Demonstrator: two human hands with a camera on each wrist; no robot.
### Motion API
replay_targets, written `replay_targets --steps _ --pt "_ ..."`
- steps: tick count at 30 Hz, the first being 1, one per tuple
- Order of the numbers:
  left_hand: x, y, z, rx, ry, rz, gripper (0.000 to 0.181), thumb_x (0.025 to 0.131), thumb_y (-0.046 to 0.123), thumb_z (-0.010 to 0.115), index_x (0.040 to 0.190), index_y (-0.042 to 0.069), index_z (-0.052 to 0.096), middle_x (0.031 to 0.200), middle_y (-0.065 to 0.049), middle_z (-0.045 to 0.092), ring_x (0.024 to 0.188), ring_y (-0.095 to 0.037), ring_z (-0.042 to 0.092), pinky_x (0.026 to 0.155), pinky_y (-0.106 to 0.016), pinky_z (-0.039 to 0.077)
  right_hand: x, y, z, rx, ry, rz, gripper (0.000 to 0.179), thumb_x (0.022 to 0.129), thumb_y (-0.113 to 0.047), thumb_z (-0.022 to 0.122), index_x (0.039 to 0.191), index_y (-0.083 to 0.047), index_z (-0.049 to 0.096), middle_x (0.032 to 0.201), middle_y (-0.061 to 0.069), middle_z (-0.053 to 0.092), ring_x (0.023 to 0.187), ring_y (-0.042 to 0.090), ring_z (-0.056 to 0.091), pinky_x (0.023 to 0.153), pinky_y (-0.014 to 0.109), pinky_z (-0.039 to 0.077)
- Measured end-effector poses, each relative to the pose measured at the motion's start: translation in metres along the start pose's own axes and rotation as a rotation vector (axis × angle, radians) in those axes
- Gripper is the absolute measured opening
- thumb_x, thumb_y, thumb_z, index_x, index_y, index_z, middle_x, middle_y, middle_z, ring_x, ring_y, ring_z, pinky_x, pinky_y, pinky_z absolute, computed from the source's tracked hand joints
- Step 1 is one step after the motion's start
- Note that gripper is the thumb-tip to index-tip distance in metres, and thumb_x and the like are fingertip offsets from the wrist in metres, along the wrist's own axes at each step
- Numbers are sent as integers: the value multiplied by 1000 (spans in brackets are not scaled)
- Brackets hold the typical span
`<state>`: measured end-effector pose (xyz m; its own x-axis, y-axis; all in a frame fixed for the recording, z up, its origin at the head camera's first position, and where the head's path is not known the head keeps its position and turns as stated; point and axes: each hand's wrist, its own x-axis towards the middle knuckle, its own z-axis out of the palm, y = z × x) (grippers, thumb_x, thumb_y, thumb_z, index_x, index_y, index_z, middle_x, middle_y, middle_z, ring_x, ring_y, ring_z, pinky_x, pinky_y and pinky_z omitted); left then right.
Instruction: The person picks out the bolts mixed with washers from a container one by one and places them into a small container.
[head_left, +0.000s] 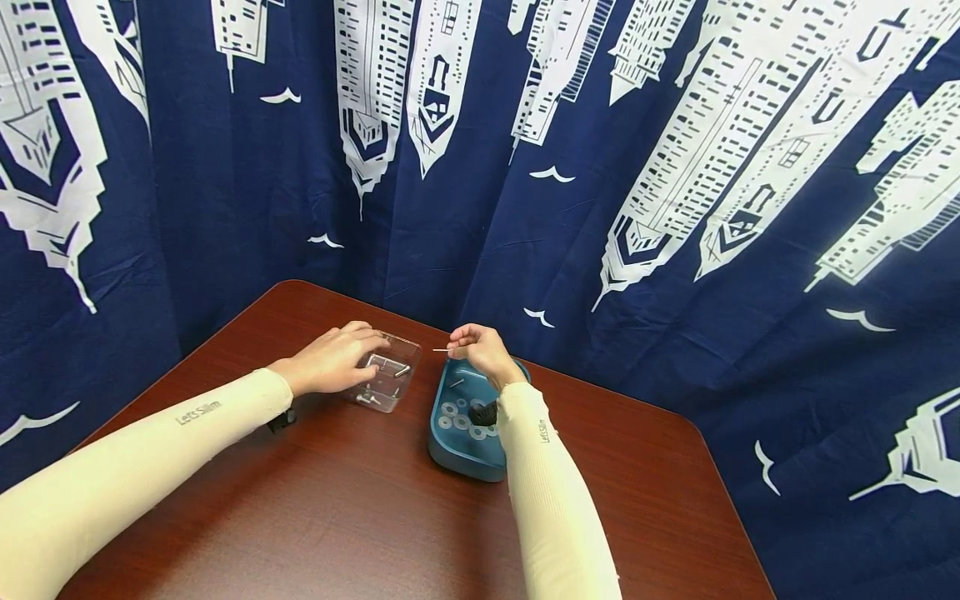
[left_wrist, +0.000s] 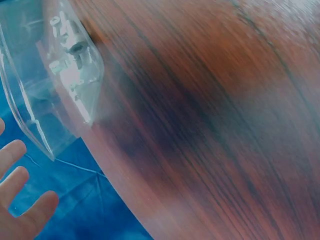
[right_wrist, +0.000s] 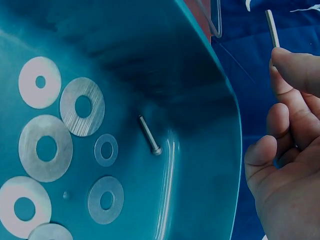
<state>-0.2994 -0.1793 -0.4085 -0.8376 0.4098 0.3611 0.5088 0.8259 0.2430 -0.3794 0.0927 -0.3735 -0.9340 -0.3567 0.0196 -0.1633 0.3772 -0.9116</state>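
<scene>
My right hand [head_left: 480,350] pinches a slim metal screw [right_wrist: 272,27] between thumb and forefinger, its shank pointing out and its other end hidden by the fingertips. This hand is above the far end of a blue tray [head_left: 465,463]. Inside the tray lie another screw [right_wrist: 150,135] and several flat washers [right_wrist: 45,169] of different sizes. My left hand [head_left: 341,358], fingers spread and loosely bent, is over the left side of a clear plastic case [head_left: 405,350]. Small metal hardware [left_wrist: 72,55] lies in the case.
Both the case and the tray stand on a reddish-brown wooden table [head_left: 337,508], toward its far edge. A dark blue curtain [head_left: 480,225] with white building prints hangs right behind that edge. A black wrist-worn device [head_left: 483,412] overlaps the tray in the head view.
</scene>
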Motion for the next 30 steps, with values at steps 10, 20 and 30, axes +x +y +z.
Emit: replay_targets --steps 10,20,30 --pt "-6 -8 -3 -1 15 -13 43 91 25 67 131 9 65 134 -10 63 130 -29 48 100 -55 44 5 -3 10 -7 -12 -14 21 83 12 69 101 2 65 85 7 69 76 12 64 96 49 53" --pt "-12 -17 -4 4 33 -10 44 89 21 67 130 5 65 130 -11 64 126 -31 50 97 -56 45 10 -7 22 -19 -25 -9 19 84 8 68 101 0 65 96 18 72 79 14 66 93 42 55" --pt "-15 -22 -2 6 1 -41 47 89 23 68 133 6 63 135 -12 62 131 -31 48 102 -57 44 12 -15 33 -9 -50 -54 24 80 12 69 103 8 63 82 5 69 74 8 62 81 33 54"
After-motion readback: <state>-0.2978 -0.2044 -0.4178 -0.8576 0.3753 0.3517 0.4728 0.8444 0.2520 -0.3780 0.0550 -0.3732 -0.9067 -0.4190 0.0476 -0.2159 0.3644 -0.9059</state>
